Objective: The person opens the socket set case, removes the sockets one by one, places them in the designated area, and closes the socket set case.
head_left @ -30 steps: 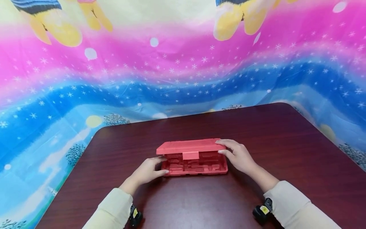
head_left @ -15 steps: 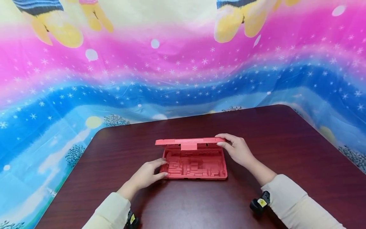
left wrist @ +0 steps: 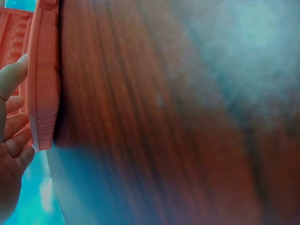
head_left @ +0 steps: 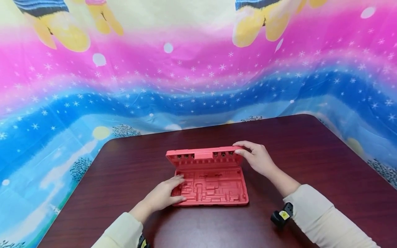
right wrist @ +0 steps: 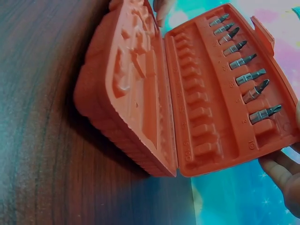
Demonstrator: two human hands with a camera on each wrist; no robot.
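Note:
A red plastic tool case (head_left: pixel 214 189) lies on the table, lid raised at the back. Its base shows moulded hollows with no tools in them. Inside the lid (right wrist: pixel 197 93) a row of metal screwdriver bits (right wrist: pixel 243 77) sits in slots. My left hand (head_left: pixel 162 193) holds the left end of the base, thumb near the front corner and fingers over the side wall. In the left wrist view its fingertips lie against the case's rim (left wrist: pixel 33 93). My right hand (head_left: pixel 258 158) pinches the lid's right corner, thumb in front and fingers behind.
The case rests on a dark reddish wooden table (head_left: pixel 139 155) with rounded corners. Behind it hangs a pink and blue cloth (head_left: pixel 192 82) printed with snowflakes. Black wrist cameras (head_left: pixel 282 215) are strapped at the sleeves.
The lid has swung up and back from nearly closed, uncovering the base's hollows and the bits. My right hand moved up slightly with it; the case has shifted a little toward me.

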